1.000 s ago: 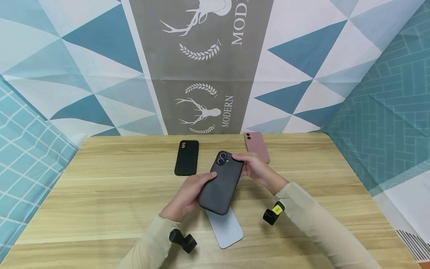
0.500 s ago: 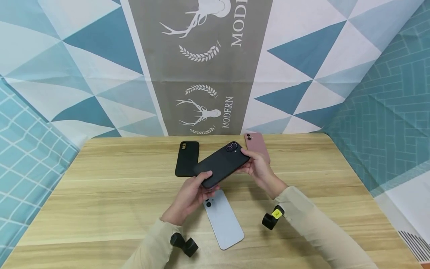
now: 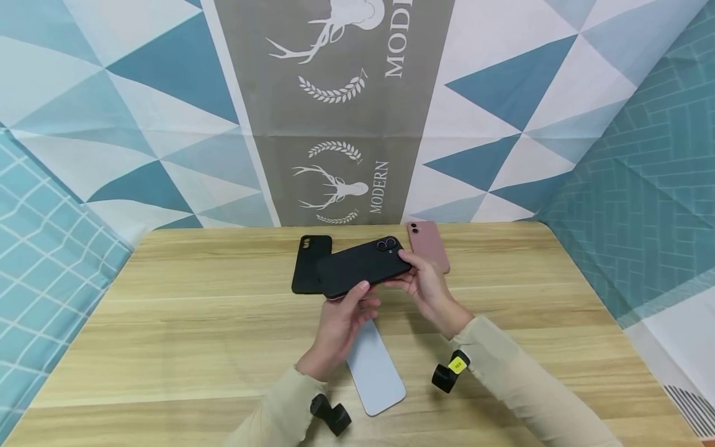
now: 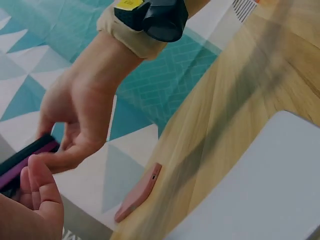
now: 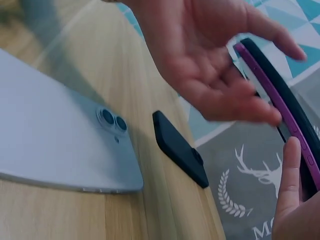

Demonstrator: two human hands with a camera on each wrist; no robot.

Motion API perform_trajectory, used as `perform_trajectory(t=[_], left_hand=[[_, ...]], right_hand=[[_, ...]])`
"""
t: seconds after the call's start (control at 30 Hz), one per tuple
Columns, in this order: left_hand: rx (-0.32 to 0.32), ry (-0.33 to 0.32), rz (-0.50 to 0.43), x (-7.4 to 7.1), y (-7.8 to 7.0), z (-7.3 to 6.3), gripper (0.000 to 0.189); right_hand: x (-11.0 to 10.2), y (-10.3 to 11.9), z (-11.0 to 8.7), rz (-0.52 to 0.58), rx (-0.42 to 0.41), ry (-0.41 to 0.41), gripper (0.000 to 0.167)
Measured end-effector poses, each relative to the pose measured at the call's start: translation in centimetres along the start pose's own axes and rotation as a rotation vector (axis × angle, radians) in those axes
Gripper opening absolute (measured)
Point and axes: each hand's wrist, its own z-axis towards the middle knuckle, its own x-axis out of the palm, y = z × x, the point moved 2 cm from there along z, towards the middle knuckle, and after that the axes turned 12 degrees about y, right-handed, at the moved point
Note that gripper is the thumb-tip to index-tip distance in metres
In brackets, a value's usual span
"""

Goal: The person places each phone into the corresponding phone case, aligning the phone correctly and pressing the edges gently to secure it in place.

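Both hands hold a phone with a black case over its back, raised above the table and tilted. A purple side edge with buttons shows beside the black case in the right wrist view. My right hand pinches the camera end, thumb on the back and fingers underneath. My left hand is at the lower long edge, its thumb against the case and its fingers below; they look blurred in the right wrist view. Under the left hand lies a pale blue phone, camera side up, its upper end partly hidden.
A black phone case lies behind the held phone, partly covered by it. At the back right lies a pink phone or case, partly behind the right hand. Patterned cloth hangs along the far edge of the wooden table.
The held phone has turned from nearly upright towards crosswise, its lower end swinging up and left. My left hand has slid right along its lower edge. The right hand stays near the camera end.
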Motion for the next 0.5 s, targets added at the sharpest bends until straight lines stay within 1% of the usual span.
perform_trajectory(t=[0.07, 0.17, 0.27, 0.37, 0.5], left_hand=[[0.032, 0.008, 0.015, 0.4, 0.2, 0.4, 0.005], [0.083, -0.016, 0.049, 0.6, 0.2, 0.9, 0.007], [0.128, -0.052, 0.068, 0.5, 0.1, 1.2, 0.007], [0.148, -0.050, 0.077, 0.3, -0.1, 1.2, 0.010], [0.142, -0.038, 0.077, -0.2, -0.4, 1.1, 0.015]], right_hand=[[0.2, -0.1, -0.1, -0.012, 0.003, -0.001, 0.024], [0.5, -0.2, -0.2, -0.018, 0.012, 0.011, 0.031], [0.5, -0.1, -0.3, -0.027, 0.013, 0.034, 0.028], [0.3, 0.0, -0.2, -0.101, 0.022, 0.058, 0.020], [-0.2, 0.1, -0.2, -0.239, 0.046, 0.068, 0.028]])
